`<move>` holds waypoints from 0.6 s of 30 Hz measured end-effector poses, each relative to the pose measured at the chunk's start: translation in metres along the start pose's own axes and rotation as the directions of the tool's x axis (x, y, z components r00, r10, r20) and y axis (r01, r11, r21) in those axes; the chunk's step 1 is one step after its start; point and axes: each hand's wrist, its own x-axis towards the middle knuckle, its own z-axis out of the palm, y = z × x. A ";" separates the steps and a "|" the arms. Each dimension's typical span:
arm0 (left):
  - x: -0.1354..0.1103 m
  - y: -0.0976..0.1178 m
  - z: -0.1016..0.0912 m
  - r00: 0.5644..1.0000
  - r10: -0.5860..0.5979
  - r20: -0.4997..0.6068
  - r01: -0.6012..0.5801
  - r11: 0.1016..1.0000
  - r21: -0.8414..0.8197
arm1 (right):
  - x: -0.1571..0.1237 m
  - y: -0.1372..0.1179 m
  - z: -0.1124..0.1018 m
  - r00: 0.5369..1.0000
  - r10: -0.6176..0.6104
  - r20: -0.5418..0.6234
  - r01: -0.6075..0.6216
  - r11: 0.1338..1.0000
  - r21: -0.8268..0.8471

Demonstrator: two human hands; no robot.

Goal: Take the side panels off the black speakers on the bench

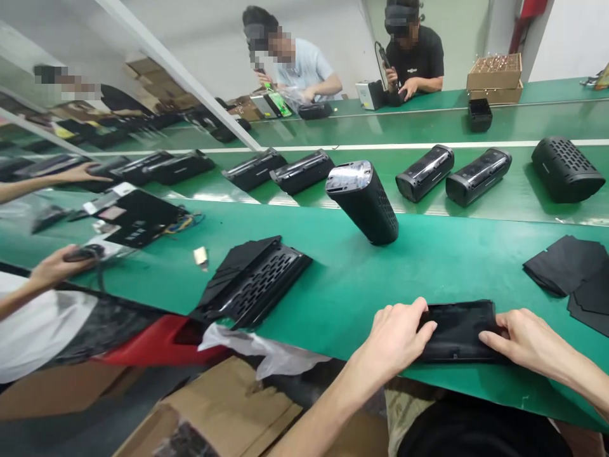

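Room: white wall [566, 38] | green assembly bench [333, 304] | floor: cardboard box [223, 400]

Both bare hands lie palm down at opposite ends of a flat black panel [457, 331]. The left hand [392, 343] sits at the panel's left end, its fingers [421, 315] closed together and slightly curved over the edge. The right hand [523, 343] rests at the panel's right end, its fingers [495, 338] stretched toward the middle. The left forearm [323, 406] rises from the bottom of the view, and the right forearm [583, 381] angles in from the lower right.
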 end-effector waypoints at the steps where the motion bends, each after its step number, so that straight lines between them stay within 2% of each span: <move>1: 0.000 -0.001 0.000 0.999 -0.030 -0.013 0.030 0.999 0.029 | -0.001 0.001 -0.003 1.000 0.008 0.008 -0.008 1.000 -0.015; 3: 0.001 -0.007 0.002 0.993 -0.093 -0.075 0.096 0.995 0.040 | -0.002 0.006 -0.011 1.000 0.024 -0.011 -0.024 1.000 -0.010; 5: 0.005 -0.015 0.007 0.984 -0.116 -0.137 0.117 0.993 -0.002 | 0.002 0.014 -0.017 0.995 0.036 -0.095 -0.034 0.999 0.017; 7: 0.011 -0.025 0.013 0.985 -0.083 -0.152 0.074 0.995 -0.067 | 0.009 0.022 -0.019 0.978 0.001 -0.207 0.004 1.000 0.025; 9: 0.017 -0.034 0.020 0.988 -0.029 -0.155 0.006 0.989 -0.150 | 0.019 0.028 -0.016 0.956 -0.086 -0.280 0.089 0.996 -0.003; 12: 0.021 -0.043 0.026 0.979 0.019 -0.205 -0.087 0.941 -0.327 | 0.030 0.028 -0.012 0.944 -0.173 -0.280 0.179 0.984 -0.002; 14: 0.021 -0.046 0.030 0.983 0.018 -0.185 -0.116 0.838 -0.534 | 0.031 0.024 -0.013 0.957 -0.163 -0.242 0.193 0.975 0.107; 15: 0.020 -0.047 0.031 0.989 0.007 -0.146 -0.103 0.746 -0.658 | 0.030 0.022 -0.015 0.965 -0.150 -0.213 0.193 0.961 0.199; 18: 0.014 -0.045 0.038 1.000 -0.026 0.016 0.025 0.366 -0.930 | 0.024 0.018 -0.018 0.990 -0.095 -0.103 0.135 0.843 0.520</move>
